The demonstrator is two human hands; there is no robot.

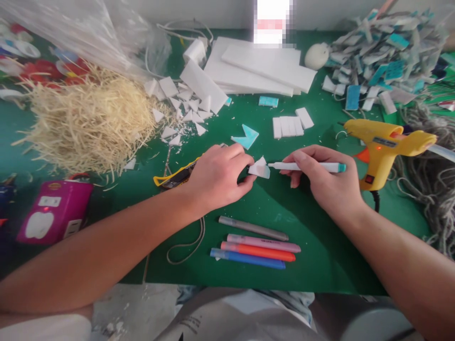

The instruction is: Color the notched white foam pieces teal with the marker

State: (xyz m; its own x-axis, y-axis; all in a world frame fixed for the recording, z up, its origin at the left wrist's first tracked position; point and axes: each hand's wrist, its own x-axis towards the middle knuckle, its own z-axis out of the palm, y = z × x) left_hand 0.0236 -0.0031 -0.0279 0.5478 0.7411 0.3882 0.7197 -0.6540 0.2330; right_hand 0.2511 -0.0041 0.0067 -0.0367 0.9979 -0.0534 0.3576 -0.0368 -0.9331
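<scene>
Between the thumb and fingers of my left hand (223,175) is a small white foam piece (259,168) with a pale bluish lower edge. My right hand (320,175) grips a white marker (305,166) with a teal end, its tip pointing left and almost at the foam piece; whether it touches I cannot tell. Partly under my left hand lies a yellow utility knife (174,176). Just beyond the hands is a turquoise notched foam piece (246,137). Grey, pink, orange and blue markers (254,258) lie side by side nearer to me.
White foam sheets (256,66) are stacked at the back, with foam scraps (188,106) beside them. Straw (92,118) and a magenta power box (55,211) occupy the left. A yellow glue gun (382,142), grey yarn (433,189) and a foam-strip heap (391,61) crowd the right.
</scene>
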